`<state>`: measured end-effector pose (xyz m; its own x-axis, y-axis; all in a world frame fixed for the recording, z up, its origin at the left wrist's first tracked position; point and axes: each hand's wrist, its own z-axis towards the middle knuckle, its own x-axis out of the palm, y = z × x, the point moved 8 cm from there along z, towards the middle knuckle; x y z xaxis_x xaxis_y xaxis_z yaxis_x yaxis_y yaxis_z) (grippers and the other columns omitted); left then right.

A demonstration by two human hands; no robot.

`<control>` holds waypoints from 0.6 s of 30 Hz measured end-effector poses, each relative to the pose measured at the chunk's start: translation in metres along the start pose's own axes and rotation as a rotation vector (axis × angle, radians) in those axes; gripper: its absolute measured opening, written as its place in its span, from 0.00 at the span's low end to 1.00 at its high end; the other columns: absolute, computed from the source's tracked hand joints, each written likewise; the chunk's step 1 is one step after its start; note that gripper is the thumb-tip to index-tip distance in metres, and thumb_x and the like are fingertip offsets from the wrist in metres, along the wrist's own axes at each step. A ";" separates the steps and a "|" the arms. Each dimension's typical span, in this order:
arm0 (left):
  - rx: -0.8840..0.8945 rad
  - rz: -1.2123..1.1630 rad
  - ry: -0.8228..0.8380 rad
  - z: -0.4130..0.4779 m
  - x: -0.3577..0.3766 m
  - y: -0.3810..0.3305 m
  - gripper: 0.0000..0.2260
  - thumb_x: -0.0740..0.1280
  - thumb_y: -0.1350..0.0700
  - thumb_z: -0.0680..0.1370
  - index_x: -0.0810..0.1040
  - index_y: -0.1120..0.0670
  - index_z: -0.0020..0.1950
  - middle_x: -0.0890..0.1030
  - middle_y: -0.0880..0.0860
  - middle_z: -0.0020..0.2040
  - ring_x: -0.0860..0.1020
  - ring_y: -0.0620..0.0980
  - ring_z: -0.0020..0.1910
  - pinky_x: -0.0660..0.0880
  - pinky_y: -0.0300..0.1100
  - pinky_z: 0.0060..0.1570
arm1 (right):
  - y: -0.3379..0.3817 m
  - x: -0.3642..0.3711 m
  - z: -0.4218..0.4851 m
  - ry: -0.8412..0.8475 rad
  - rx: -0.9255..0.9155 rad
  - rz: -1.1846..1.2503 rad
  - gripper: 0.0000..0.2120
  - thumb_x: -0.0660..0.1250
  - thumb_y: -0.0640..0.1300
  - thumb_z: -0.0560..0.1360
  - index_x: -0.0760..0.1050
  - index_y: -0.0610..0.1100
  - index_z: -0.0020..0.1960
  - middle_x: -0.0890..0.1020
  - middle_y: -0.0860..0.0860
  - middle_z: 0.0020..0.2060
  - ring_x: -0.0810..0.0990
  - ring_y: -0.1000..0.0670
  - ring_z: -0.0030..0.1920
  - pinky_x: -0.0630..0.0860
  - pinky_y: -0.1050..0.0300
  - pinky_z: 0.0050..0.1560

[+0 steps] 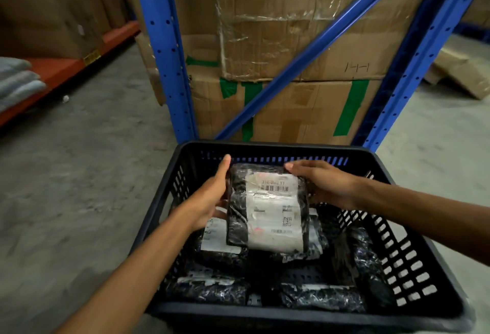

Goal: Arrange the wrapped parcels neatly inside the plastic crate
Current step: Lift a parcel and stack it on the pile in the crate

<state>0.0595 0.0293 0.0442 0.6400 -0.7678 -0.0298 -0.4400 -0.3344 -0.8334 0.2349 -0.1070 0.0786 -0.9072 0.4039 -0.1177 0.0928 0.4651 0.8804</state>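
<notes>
1. Head view looks down into a black plastic crate [405, 262] with slotted walls, standing on a grey concrete floor [79, 187].
2. Both hands hold one wrapped parcel [267, 209], black film with a white shipping label facing up, over the crate's middle, toward its 12 o'clock wall.
3. Left hand [209, 198] presses flat along the parcel's 9 o'clock edge, fingers stretched out straight and together; the thumb is hidden under the parcel.
4. Right hand [323, 183] wraps the parcel's 2 o'clock corner, fingers curled down over its edge in a firm clasp.
5. Beneath it lie more parcels: a labelled one [220, 237] peeks out at the held parcel's 8 o'clock, another [209, 292] lies at the crate's 7 o'clock corner, one [323, 298] at 5 o'clock, and one [366, 256] along the 3 o'clock wall.
6. Beyond the crate at 12 o'clock stands blue shelving [164, 49] around stacked cardboard boxes [291, 28] patched with green tape.
</notes>
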 end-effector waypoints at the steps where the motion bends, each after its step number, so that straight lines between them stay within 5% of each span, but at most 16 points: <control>1: -0.060 -0.038 0.001 -0.001 -0.002 0.012 0.52 0.65 0.21 0.58 0.72 0.53 0.73 0.76 0.57 0.71 0.73 0.59 0.71 0.68 0.59 0.70 | -0.009 0.003 0.006 -0.062 0.063 0.030 0.14 0.66 0.52 0.79 0.81 0.44 0.56 0.86 0.46 0.44 0.83 0.48 0.41 0.80 0.55 0.40; 4: -0.053 -0.003 -0.067 -0.006 -0.008 0.032 0.22 0.74 0.47 0.73 0.82 0.59 0.61 0.83 0.59 0.61 0.82 0.57 0.59 0.77 0.52 0.60 | -0.041 0.017 0.021 -0.148 0.210 0.146 0.13 0.66 0.52 0.78 0.80 0.42 0.51 0.85 0.46 0.42 0.83 0.47 0.40 0.81 0.53 0.38; 8: -0.120 0.008 -0.256 0.002 -0.028 0.060 0.14 0.73 0.58 0.76 0.80 0.61 0.60 0.84 0.59 0.56 0.82 0.53 0.44 0.77 0.38 0.31 | -0.070 0.051 0.034 -0.102 0.253 0.074 0.18 0.78 0.43 0.69 0.79 0.38 0.56 0.86 0.42 0.51 0.86 0.41 0.51 0.83 0.44 0.52; 12: -0.107 0.187 -0.432 0.018 -0.054 0.062 0.17 0.72 0.55 0.75 0.79 0.64 0.59 0.83 0.61 0.56 0.83 0.58 0.52 0.82 0.47 0.48 | -0.073 0.075 0.050 -0.133 0.223 0.051 0.11 0.77 0.34 0.69 0.80 0.35 0.49 0.86 0.43 0.45 0.86 0.44 0.44 0.84 0.49 0.44; 15: -0.057 0.334 -0.515 0.028 -0.066 0.044 0.16 0.68 0.53 0.78 0.80 0.64 0.57 0.83 0.60 0.55 0.82 0.58 0.53 0.75 0.43 0.43 | -0.069 0.078 0.078 -0.213 0.171 0.008 0.09 0.78 0.41 0.69 0.81 0.38 0.44 0.86 0.43 0.47 0.86 0.44 0.47 0.83 0.48 0.51; 18: -0.002 0.554 -0.577 0.039 -0.074 0.023 0.13 0.65 0.56 0.79 0.82 0.63 0.56 0.83 0.60 0.56 0.82 0.59 0.55 0.72 0.43 0.43 | -0.070 0.091 0.103 -0.182 0.155 -0.089 0.16 0.76 0.46 0.72 0.82 0.37 0.55 0.86 0.43 0.52 0.85 0.43 0.52 0.82 0.47 0.57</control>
<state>0.0264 0.1002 0.0059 0.5525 -0.4192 -0.7205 -0.7902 0.0117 -0.6127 0.1887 -0.0218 -0.0415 -0.8272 0.4848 -0.2843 0.0908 0.6145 0.7837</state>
